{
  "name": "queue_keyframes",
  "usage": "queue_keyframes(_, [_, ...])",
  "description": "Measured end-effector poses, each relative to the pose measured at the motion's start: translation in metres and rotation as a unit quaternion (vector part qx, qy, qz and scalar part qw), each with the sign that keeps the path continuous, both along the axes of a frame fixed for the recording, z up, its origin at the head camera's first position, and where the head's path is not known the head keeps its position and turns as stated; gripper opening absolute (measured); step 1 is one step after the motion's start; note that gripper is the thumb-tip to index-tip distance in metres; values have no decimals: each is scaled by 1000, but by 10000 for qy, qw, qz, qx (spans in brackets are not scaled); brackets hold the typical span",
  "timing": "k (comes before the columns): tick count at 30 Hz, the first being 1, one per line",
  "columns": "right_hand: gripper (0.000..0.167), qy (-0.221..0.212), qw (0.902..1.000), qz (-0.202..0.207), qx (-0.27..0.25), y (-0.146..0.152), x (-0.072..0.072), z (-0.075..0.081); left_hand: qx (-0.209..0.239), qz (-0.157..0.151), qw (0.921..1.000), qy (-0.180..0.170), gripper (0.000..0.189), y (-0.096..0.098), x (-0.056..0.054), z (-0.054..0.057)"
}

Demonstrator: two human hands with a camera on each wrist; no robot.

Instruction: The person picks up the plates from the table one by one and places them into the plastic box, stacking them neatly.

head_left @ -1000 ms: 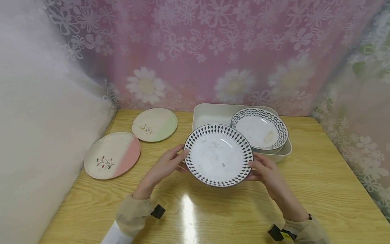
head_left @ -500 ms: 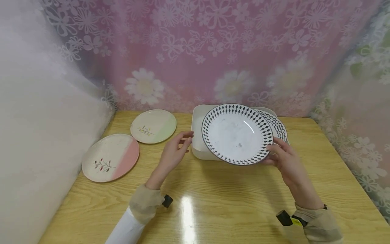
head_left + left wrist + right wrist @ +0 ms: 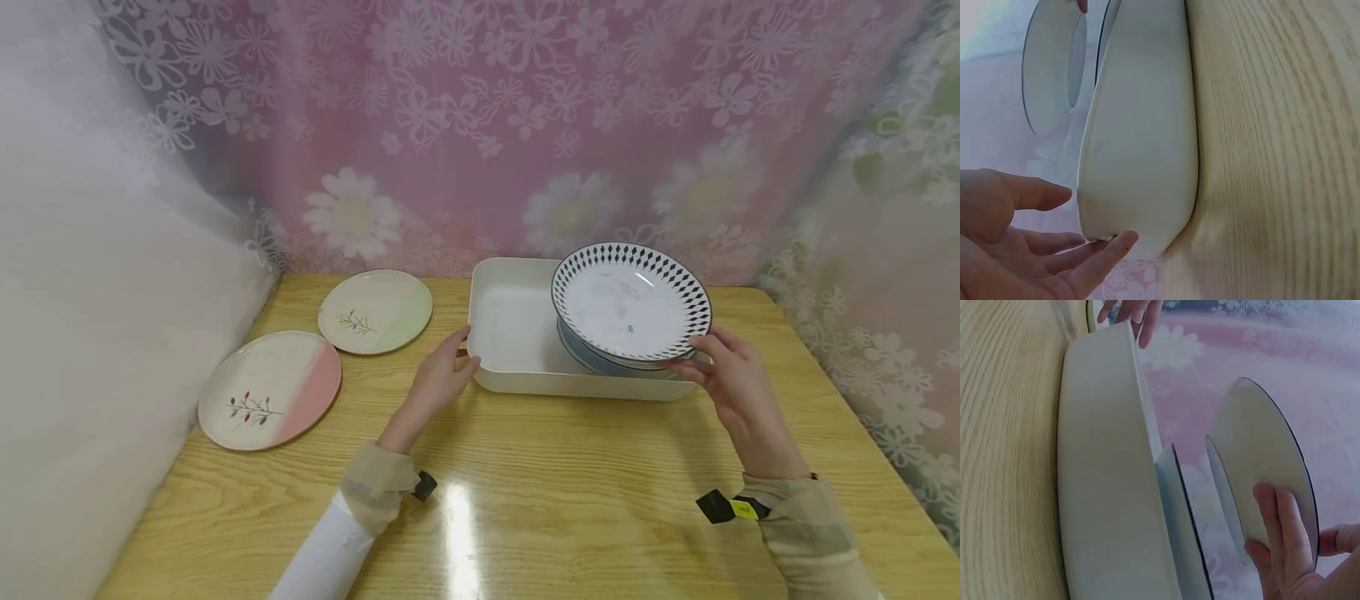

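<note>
- Plate with diamond rim point(image 3: 628, 302), shifted right and farther back since half a second ago; now above the right half of the white tray point(image 3: 510, 325), directly over another plate point(image 3: 579, 350) lying inside.
- Right grip point(image 3: 738, 379) pinching the near right edge, thumb at the rim, fingers point(image 3: 1294, 540) under the base in the right wrist view. Sole support now, after a two-handed hold a second ago.
- Left grip point(image 3: 437, 379) off the plate, moved onto the left front corner of the tray; fingers fairly straight, not wrapped round anything. Firmness of contact: cannot tell.
- Clear gap between upper and lower plates from the right wrist; no resting contact yet.
- Zigzag pattern, visible at the tray's right half a second ago, now covered. Left half of the tray floor uncovered by the same shift.
- Meaning, as judged: sideways carry mostly done, alignment over the lower plate close, height not yet closed. Main risk: one-sided hold, possible tip or knock of rims.
- Pink-edged plate point(image 3: 273, 392) and green-edged plate point(image 3: 375, 312) on the bench point(image 3: 540, 483), left of the tray, unchanged.
</note>
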State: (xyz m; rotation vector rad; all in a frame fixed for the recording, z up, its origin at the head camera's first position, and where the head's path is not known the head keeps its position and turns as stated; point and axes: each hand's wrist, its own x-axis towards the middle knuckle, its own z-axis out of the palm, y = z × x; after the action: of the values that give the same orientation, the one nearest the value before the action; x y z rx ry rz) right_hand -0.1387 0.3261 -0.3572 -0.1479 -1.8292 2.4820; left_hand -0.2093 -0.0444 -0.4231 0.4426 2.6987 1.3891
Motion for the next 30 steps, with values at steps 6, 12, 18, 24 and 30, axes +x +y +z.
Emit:
queue_keyframes(6, [73, -142, 9995, -119, -270, 7, -4, -6, -57, 46, 10000, 24, 57, 1, -1, -2])
queue_keyframes(12, [70, -397, 9986, -336, -58, 9, -5, -12, -72, 10, 10000, 62, 56, 1, 0, -2])
queue_keyframes(18, [71, -486, 9978, -445, -36, 12, -6, -18, -57, -20, 9999, 93, 57, 1, 0, -2])
queue_keyframes(24, [73, -741, 9959, -510, 27, 14, -6, -21, -90, 7, 9999, 47, 57, 2, 0, -4])
queue_keyframes(30, [74, -829, 9949, -560, 93, 13, -8, -21, -102, 8, 9999, 78, 57, 2, 0, -5])
